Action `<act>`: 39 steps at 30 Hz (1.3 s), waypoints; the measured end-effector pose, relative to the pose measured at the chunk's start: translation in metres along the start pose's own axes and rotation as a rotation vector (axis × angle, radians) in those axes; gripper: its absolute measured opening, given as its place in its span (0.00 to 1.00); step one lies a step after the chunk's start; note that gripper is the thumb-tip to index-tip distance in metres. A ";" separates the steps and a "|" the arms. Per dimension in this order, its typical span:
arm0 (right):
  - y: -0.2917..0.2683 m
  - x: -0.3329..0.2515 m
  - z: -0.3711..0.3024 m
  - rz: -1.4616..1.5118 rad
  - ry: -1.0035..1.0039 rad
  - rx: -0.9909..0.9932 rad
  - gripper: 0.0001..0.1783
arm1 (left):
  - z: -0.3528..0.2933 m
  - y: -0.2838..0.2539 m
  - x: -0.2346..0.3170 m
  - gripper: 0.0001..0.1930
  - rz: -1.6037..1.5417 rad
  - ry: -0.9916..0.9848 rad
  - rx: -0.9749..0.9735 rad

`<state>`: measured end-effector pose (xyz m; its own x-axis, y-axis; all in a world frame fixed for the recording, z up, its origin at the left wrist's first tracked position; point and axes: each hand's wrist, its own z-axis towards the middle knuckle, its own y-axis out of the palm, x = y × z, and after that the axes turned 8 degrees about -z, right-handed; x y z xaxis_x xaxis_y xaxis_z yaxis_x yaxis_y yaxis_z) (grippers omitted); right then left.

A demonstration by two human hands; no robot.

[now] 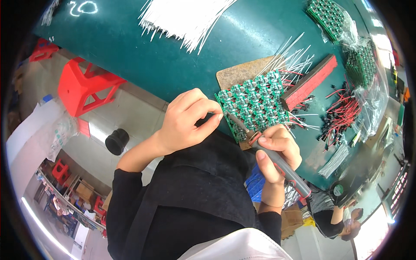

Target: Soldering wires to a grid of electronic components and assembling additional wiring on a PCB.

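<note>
On the green bench [125, 47], a circuit-board panel [252, 103] is lying toward two o'clock.
At its nine-o'clock edge, the left hand [186, 121] is pinching together, any contents unclear; toward five o'clock, the right hand [284, 147] is grasping a grey soldering iron [279, 162].

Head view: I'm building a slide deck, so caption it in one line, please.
Right hand holding a soldering iron over a green circuit-board panel, left hand pinched near its edge.

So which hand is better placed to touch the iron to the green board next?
Probably the right hand: it holds the soldering iron, its tip close to the green board. The left hand pinches nearby, without the iron.
</note>
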<state>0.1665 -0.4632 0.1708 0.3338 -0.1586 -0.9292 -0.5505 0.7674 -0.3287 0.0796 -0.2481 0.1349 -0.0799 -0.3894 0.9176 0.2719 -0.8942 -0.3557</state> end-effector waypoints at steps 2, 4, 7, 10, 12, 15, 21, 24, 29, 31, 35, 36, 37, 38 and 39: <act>0.000 0.000 0.001 0.001 0.001 0.004 0.12 | 0.002 0.001 -0.001 0.08 0.032 0.037 0.001; 0.003 0.001 0.002 -0.067 -0.086 0.004 0.12 | 0.001 -0.001 -0.002 0.08 0.126 0.103 -0.011; 0.002 -0.004 0.005 -0.126 -0.118 -0.003 0.12 | 0.005 0.000 0.007 0.09 0.063 -0.020 0.072; -0.006 0.001 0.001 -0.034 -0.104 0.097 0.11 | 0.007 -0.002 0.014 0.09 -0.036 -0.133 0.064; -0.010 0.003 0.002 -0.013 -0.082 0.122 0.11 | 0.012 0.003 0.013 0.09 0.005 -0.046 0.044; -0.014 0.005 0.005 -0.043 -0.069 0.067 0.11 | 0.016 0.010 0.008 0.09 0.013 0.065 0.001; -0.012 0.007 0.010 -0.069 -0.084 0.025 0.11 | 0.020 0.010 0.009 0.10 0.096 0.091 -0.046; -0.013 0.005 0.013 -0.090 -0.108 -0.007 0.11 | 0.020 0.009 0.013 0.09 0.205 0.088 -0.057; -0.025 0.004 0.010 -0.031 -0.097 0.098 0.11 | 0.028 0.006 0.023 0.10 0.072 -0.054 -0.019; -0.033 0.006 0.012 -0.043 -0.098 0.109 0.11 | 0.029 0.010 0.020 0.10 0.084 0.003 -0.025; -0.034 0.009 0.016 -0.049 -0.086 0.069 0.11 | 0.033 0.018 0.015 0.10 0.120 0.107 -0.033; -0.034 0.010 0.016 -0.049 -0.087 0.053 0.12 | 0.033 0.020 0.015 0.10 0.122 0.106 -0.037; -0.033 0.010 0.018 -0.050 -0.087 0.058 0.12 | 0.035 0.020 0.015 0.10 0.122 0.109 -0.041; -0.033 0.010 0.019 -0.059 -0.079 0.045 0.11 | 0.037 0.021 0.014 0.10 0.125 0.108 -0.049; -0.032 0.011 0.020 -0.067 -0.071 0.030 0.11 | 0.038 0.021 0.014 0.10 0.129 0.104 -0.055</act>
<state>0.2033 -0.4774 0.1745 0.4229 -0.1664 -0.8907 -0.5020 0.7753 -0.3833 0.1203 -0.2643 0.1464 -0.1473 -0.5199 0.8415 0.2338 -0.8449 -0.4811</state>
